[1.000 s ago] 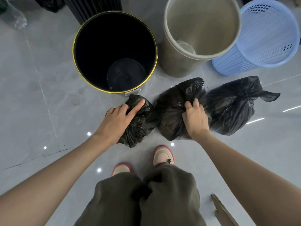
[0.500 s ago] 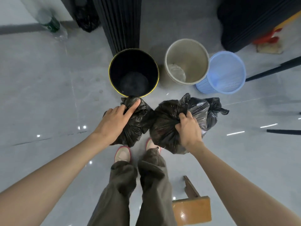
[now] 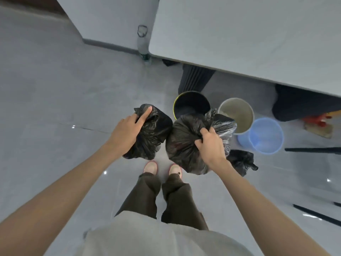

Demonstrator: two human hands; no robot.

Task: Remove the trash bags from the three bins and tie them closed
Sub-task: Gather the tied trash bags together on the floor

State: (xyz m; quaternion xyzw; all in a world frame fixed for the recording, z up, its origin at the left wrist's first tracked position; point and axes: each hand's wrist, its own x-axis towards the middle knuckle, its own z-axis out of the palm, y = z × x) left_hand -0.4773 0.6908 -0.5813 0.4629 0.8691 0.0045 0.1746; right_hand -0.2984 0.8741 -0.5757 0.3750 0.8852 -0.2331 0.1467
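My left hand [image 3: 128,133] grips a small tied black trash bag [image 3: 153,135], held up off the floor. My right hand [image 3: 210,145] grips a larger black trash bag [image 3: 182,143], also lifted; a shinier black bag [image 3: 224,126] bunches behind that hand, and I cannot tell whether it is held too. A third black bag [image 3: 239,160] lies on the floor to the right. Three bins stand without liners: a black bin with a yellow rim [image 3: 191,104], a beige bin [image 3: 238,112] and a blue mesh bin [image 3: 265,135].
I stand on a glossy grey floor, my shoes [image 3: 162,168] under the bags. A grey table [image 3: 239,34] overhangs the bins, with a dark ribbed table leg [image 3: 195,78] behind them. A plastic bottle [image 3: 143,43] stands further back. Black rods [image 3: 311,149] lie at the right.
I have stood up, and the view has risen and pulled back. Both hands lifted their bags off the floor. The third bag stays on the floor at the right.
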